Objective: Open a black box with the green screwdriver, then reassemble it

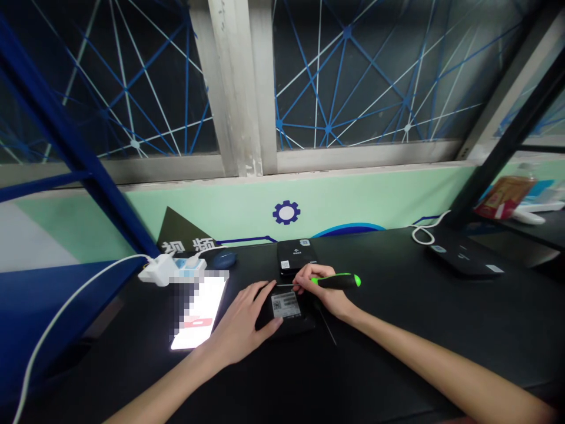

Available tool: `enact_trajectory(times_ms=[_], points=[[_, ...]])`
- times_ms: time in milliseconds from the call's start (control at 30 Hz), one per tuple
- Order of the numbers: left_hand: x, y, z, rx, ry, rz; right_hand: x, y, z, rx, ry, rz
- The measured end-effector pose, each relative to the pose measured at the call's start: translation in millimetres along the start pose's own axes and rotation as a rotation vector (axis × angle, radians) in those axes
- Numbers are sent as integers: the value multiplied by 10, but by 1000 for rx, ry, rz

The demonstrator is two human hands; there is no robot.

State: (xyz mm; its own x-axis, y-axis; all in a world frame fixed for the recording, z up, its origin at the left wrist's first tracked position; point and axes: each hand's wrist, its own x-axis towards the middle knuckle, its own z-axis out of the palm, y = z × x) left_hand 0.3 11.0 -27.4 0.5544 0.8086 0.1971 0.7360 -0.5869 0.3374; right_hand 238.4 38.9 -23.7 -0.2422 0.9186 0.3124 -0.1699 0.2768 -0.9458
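A flat black device [304, 323] with a white printed label [286, 305] lies on the black table. My left hand [241, 321] holds its left side, thumb at the label's near edge and index finger stretched toward the far edge. In my right hand [324, 291] is a screwdriver [335, 281] with a black and bright green handle, held nearly level. Its thin shaft points left across the device's far part, the tip close to my left index fingertip. What the tip touches is too small to make out.
Just behind stands another black box [297, 254] with small stickers. A lit tablet or phone [205, 312] lies left, near a blue mouse [224, 259] and a white power strip [189, 268] with a charger [159, 271]. A thin dark rod [327, 328] lies right; farther right is another black device [463, 256].
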Motion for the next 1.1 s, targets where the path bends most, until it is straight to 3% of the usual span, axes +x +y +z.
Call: enact_trajectory(times_ms=[567,800,1100], points=[[-4,-29,37,19,42,10,32,-28,-37,-52,107,-4],[22,34,3,95,201,-82,57,64,-103,-26,150,8],[26,70,-67,81,119,-76,92,155,-119,121,171,79]])
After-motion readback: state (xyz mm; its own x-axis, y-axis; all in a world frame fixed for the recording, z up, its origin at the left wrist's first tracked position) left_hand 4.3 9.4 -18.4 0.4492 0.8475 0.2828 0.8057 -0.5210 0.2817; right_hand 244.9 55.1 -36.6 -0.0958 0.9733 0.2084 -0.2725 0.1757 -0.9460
